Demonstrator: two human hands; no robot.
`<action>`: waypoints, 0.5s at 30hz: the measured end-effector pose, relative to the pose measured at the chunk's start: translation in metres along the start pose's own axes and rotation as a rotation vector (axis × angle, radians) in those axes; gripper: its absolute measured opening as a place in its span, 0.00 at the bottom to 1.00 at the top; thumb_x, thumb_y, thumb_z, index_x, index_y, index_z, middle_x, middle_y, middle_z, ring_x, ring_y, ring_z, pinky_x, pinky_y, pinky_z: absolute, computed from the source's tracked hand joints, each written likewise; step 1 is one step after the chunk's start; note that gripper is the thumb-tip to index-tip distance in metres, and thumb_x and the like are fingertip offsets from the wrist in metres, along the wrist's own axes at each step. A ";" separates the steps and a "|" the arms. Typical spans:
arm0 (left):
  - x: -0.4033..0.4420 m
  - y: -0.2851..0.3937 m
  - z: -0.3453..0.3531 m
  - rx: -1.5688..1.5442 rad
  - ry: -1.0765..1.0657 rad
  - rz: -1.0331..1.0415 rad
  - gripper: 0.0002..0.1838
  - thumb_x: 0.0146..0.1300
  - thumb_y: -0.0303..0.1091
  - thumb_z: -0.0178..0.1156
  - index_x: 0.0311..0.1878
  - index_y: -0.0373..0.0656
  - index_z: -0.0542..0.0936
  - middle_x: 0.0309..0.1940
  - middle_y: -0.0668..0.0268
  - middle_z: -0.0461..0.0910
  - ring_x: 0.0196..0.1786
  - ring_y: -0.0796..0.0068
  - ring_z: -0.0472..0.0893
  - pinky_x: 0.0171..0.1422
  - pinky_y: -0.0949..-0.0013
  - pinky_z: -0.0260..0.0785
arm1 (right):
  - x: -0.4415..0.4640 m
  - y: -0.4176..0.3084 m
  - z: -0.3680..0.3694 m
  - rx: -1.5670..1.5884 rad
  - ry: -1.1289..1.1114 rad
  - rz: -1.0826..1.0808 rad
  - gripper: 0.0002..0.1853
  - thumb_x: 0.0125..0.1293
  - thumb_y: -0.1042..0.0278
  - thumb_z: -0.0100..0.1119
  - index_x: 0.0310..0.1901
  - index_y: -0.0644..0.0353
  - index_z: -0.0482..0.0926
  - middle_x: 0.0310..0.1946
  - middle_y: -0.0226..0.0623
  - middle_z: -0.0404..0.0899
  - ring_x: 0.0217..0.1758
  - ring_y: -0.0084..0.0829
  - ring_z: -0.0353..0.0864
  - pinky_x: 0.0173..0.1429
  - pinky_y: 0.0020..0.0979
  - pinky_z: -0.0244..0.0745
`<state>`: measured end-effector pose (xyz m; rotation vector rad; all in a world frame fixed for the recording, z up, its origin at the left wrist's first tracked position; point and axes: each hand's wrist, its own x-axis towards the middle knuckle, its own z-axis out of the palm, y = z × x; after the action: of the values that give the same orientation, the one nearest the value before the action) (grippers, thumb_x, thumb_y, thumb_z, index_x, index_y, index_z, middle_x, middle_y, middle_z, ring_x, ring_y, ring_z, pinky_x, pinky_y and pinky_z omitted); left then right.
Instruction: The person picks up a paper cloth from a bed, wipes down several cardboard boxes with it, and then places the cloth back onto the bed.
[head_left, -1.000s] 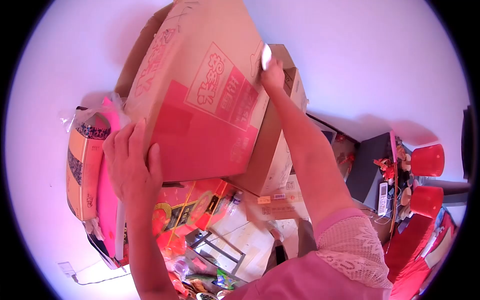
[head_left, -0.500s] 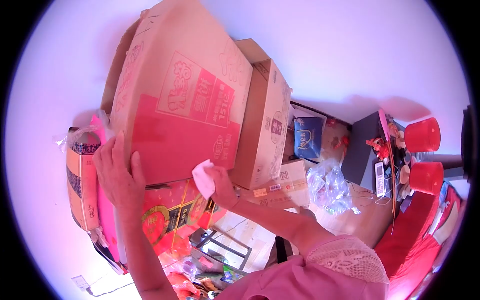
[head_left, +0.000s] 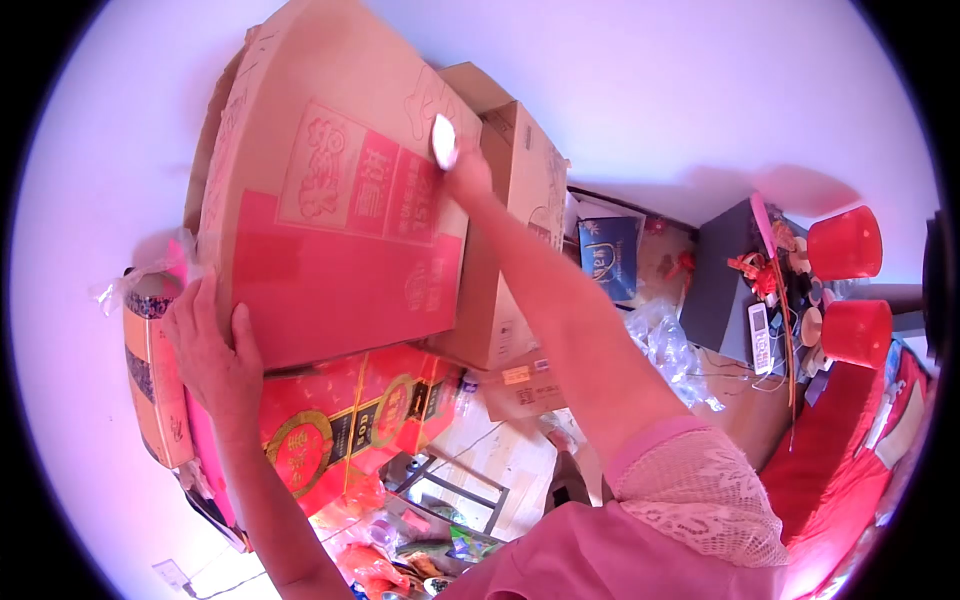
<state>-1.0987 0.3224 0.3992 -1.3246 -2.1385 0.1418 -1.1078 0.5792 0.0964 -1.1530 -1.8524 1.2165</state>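
A large cardboard box with a red lower band and printed lettering leans tilted in front of me. My left hand rests against its lower left corner, fingers stretched out and thumb apart on the front. Higher up, near the box's right edge, my right hand is closed around a small folded white cloth, which appears to touch the printed face. Behind and to the right stands a second, open cardboard box. Under the large box sits a red and gold gift box.
An upright orange-brown box stands at the left by the wall. Clear plastic bags and a blue gift bag lie to the right. Beyond are a dark cabinet, red buckets and a remote control. Mixed bags fill the floor below.
My right hand has moved up the box with the white cloth, from the lower red band to near the upper right edge. The left hand stays at the box's left corner.
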 end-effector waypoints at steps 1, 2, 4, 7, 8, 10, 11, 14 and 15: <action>0.001 0.001 0.000 0.004 0.002 -0.003 0.19 0.53 0.30 0.53 0.50 0.40 0.69 0.45 0.57 0.68 0.49 0.56 0.66 0.51 0.59 0.61 | -0.020 0.002 -0.001 -0.045 -0.048 0.046 0.25 0.48 0.77 0.53 0.51 0.60 0.60 0.42 0.52 0.68 0.42 0.52 0.71 0.46 0.45 0.68; 0.001 0.002 0.000 -0.010 -0.004 -0.016 0.19 0.53 0.30 0.53 0.50 0.40 0.69 0.45 0.57 0.68 0.49 0.56 0.66 0.52 0.59 0.60 | -0.043 0.023 0.011 0.010 0.019 -0.082 0.27 0.48 0.78 0.53 0.53 0.62 0.58 0.43 0.52 0.67 0.44 0.53 0.70 0.47 0.45 0.67; 0.002 0.004 -0.002 -0.030 -0.024 -0.041 0.19 0.53 0.30 0.53 0.50 0.40 0.69 0.46 0.57 0.68 0.50 0.55 0.66 0.53 0.59 0.60 | -0.084 0.038 0.007 0.050 -0.163 -0.014 0.27 0.46 0.78 0.54 0.51 0.59 0.62 0.43 0.50 0.66 0.47 0.51 0.69 0.49 0.43 0.66; 0.003 0.008 -0.003 -0.041 -0.040 -0.055 0.19 0.54 0.30 0.53 0.51 0.39 0.69 0.46 0.56 0.68 0.50 0.55 0.66 0.53 0.60 0.59 | -0.087 0.052 -0.022 -0.017 -0.299 -0.205 0.22 0.45 0.78 0.55 0.46 0.55 0.69 0.39 0.46 0.67 0.46 0.48 0.69 0.49 0.41 0.67; 0.003 0.007 -0.001 -0.021 -0.039 -0.052 0.19 0.54 0.30 0.53 0.51 0.38 0.68 0.46 0.56 0.68 0.50 0.55 0.66 0.54 0.59 0.59 | -0.070 0.048 -0.033 -0.049 -0.170 -0.298 0.20 0.43 0.79 0.56 0.43 0.55 0.71 0.38 0.43 0.67 0.45 0.46 0.69 0.48 0.39 0.68; 0.001 0.004 0.003 0.012 -0.049 -0.038 0.19 0.55 0.29 0.52 0.51 0.37 0.68 0.47 0.55 0.68 0.51 0.55 0.66 0.55 0.59 0.58 | -0.021 0.026 -0.067 -0.141 0.001 -0.416 0.17 0.43 0.77 0.57 0.39 0.53 0.74 0.38 0.39 0.68 0.45 0.42 0.68 0.47 0.36 0.69; 0.001 0.005 0.003 0.016 -0.045 -0.019 0.19 0.55 0.30 0.53 0.51 0.37 0.68 0.47 0.55 0.68 0.51 0.54 0.66 0.54 0.59 0.58 | 0.003 0.016 -0.080 -0.196 0.048 -0.450 0.16 0.44 0.75 0.56 0.38 0.53 0.75 0.39 0.38 0.68 0.45 0.41 0.67 0.47 0.34 0.69; 0.003 0.003 0.003 0.026 -0.021 0.012 0.19 0.54 0.31 0.53 0.50 0.37 0.69 0.46 0.56 0.69 0.49 0.54 0.67 0.53 0.59 0.59 | 0.058 0.033 -0.074 -0.606 0.008 -0.531 0.11 0.48 0.65 0.55 0.35 0.53 0.78 0.39 0.36 0.71 0.48 0.36 0.67 0.51 0.37 0.65; 0.002 0.002 0.004 0.014 -0.019 0.013 0.19 0.54 0.31 0.53 0.50 0.37 0.69 0.45 0.55 0.69 0.49 0.54 0.67 0.53 0.58 0.59 | 0.062 0.041 -0.070 -0.778 -0.058 -0.549 0.10 0.48 0.63 0.54 0.33 0.54 0.78 0.40 0.36 0.72 0.49 0.35 0.67 0.51 0.38 0.64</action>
<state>-1.1000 0.3264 0.3958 -1.3343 -2.1407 0.1752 -1.0610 0.6689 0.0870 -0.8535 -2.5521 0.2099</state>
